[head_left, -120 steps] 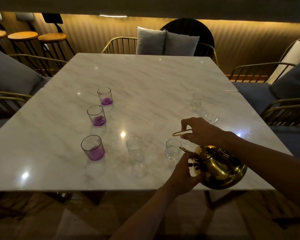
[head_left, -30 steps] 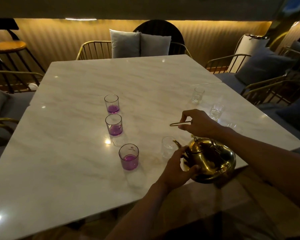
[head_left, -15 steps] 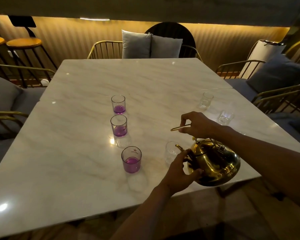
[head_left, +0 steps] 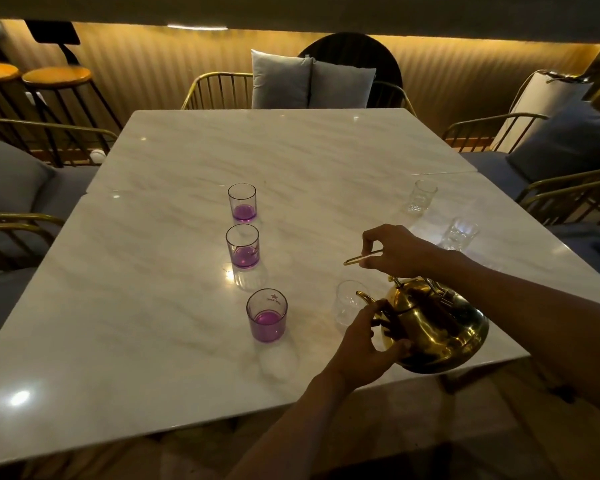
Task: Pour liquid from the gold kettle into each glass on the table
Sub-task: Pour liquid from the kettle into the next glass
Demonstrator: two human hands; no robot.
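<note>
your left hand (head_left: 364, 344) is nearest, fingers curled against the front of the kettle (head_left: 437, 327) below its spout, hiding part of the round belly; whether it grips or only steadies you can't tell for sure, though thumb and fingers wrap the body. the kettle is polished gold metal, bulbous, tilted with its spout toward a clear glass (head_left: 347, 303) just beside it; that glass is hard to make out in the dim light and partly behind your fingers, and any liquid in it can't be read. your right hand (head_left: 399, 251) is above the kettle, pinching the thin gold handle (head_left: 362, 257), whose far part is hidden under your palm. left of these, three smooth tumblers stand in a row, each with purple liquid at the bottom: near (head_left: 266, 315), middle (head_left: 242, 245), far (head_left: 242, 202). two faceted clear glasses (head_left: 459, 233) (head_left: 420, 197) sit toward the right edge, faint. the tabletop (head_left: 153, 306) is glossy pale marble with lamp glints. beyond it: grey cushions (head_left: 310, 84), gold wire chairs, wooden stools (head_left: 56, 76), a ribbed lit wall.
</note>
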